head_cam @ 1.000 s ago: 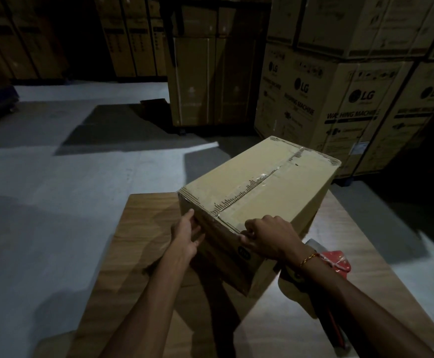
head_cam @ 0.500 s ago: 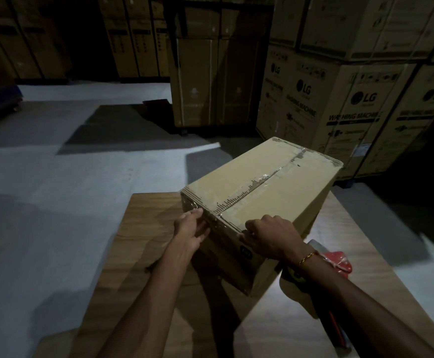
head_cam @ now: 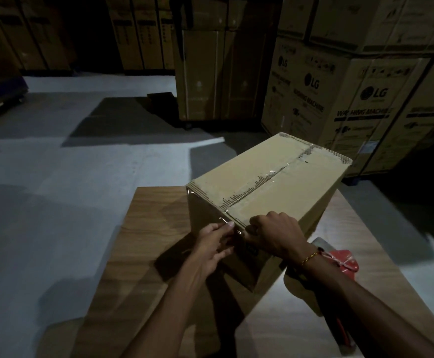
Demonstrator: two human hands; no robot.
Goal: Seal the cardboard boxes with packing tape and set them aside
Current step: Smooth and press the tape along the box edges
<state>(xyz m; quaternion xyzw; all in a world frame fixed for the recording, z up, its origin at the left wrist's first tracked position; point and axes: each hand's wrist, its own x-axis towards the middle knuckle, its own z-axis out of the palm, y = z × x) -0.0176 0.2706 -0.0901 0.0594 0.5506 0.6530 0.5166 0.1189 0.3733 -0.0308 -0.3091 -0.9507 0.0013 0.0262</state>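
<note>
Overhead, dim warehouse. Largest first: stacked cartons (head_cam: 352,99) fill the far right, printed "LG" and "WASHING MACHINE"; smaller print on them is unreadable. More plain cartons far centre and far left, in shadow. Grey floor (head_cam: 55,189) on the left.

Wooden table (head_cam: 138,241) near centre. On it sits the cardboard box (head_cam: 270,182), set at an angle, flaps closed, clear tape (head_cam: 262,178) running along the top seam and over the near edge. A small dark mark on the near face can't be read.

Left hand (head_cam: 212,248) lies against the near face of the box, fingers fairly straight, tips at the shiny tape end. Right hand (head_cam: 275,235) sits on the near top edge with fingers curled down over it, pressing on or pinching the tape end; can't tell which in this light.

Tape dispenser (head_cam: 340,259), red, lies on the table near right, partly behind the right wrist.

Step, as judged: smoothing down the tape tail on the near face. Next would call for a firm rub along the strip, then both hands under or around the box to lift it aside.
</note>
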